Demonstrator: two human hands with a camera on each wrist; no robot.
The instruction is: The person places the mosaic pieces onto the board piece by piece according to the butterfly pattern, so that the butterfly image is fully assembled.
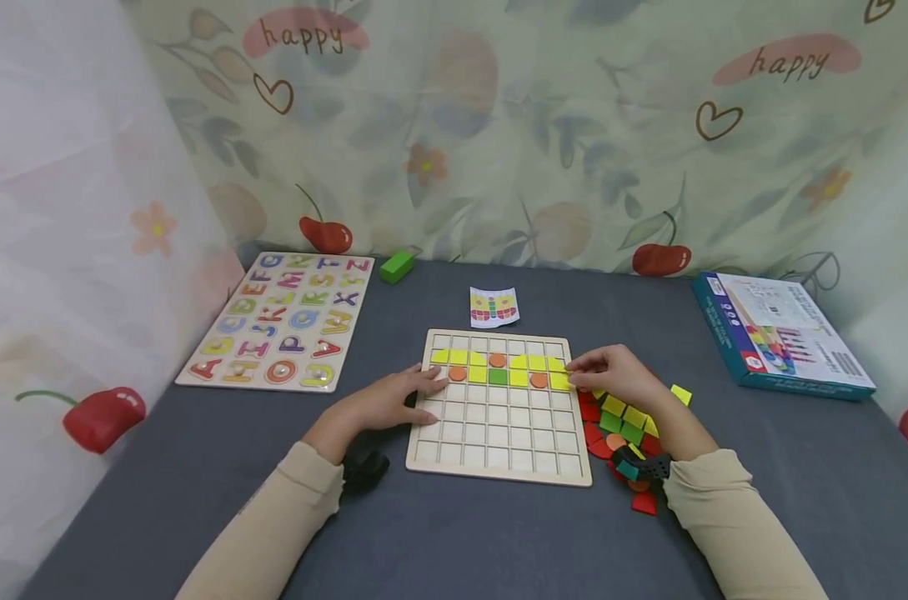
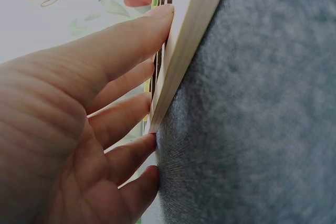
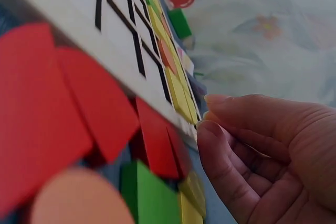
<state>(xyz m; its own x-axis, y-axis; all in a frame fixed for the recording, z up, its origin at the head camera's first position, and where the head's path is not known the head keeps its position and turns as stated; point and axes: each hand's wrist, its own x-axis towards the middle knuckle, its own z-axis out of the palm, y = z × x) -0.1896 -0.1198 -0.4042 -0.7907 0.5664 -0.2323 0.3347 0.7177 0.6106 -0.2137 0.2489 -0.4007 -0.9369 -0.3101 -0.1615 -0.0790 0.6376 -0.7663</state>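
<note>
A wooden grid board point(image 1: 498, 480) lies flat in front of me. Two of its upper rows hold yellow tiles point(image 1: 518, 377), orange round tiles point(image 1: 458, 373) and a green tile point(image 1: 498, 377). Along the board's left edge rests my left hand point(image 1: 386, 400), fingers mostly straight; its thumb point(image 2: 142, 32) touches the board's top near the rim. My right hand point(image 1: 617, 375) reaches the right end of these rows, thumb and forefinger brought together beside the last yellow tiles point(image 3: 184, 100). I cannot tell whether a tile is between those fingertips.
Loose red point(image 1: 644, 502), yellow, green and orange tiles lie under and beside my right forearm. Behind the board is a small picture card point(image 1: 494, 308). An alphabet puzzle board point(image 1: 273, 337) and a green block point(image 1: 397, 267) lie left, a box point(image 1: 787, 333) at right.
</note>
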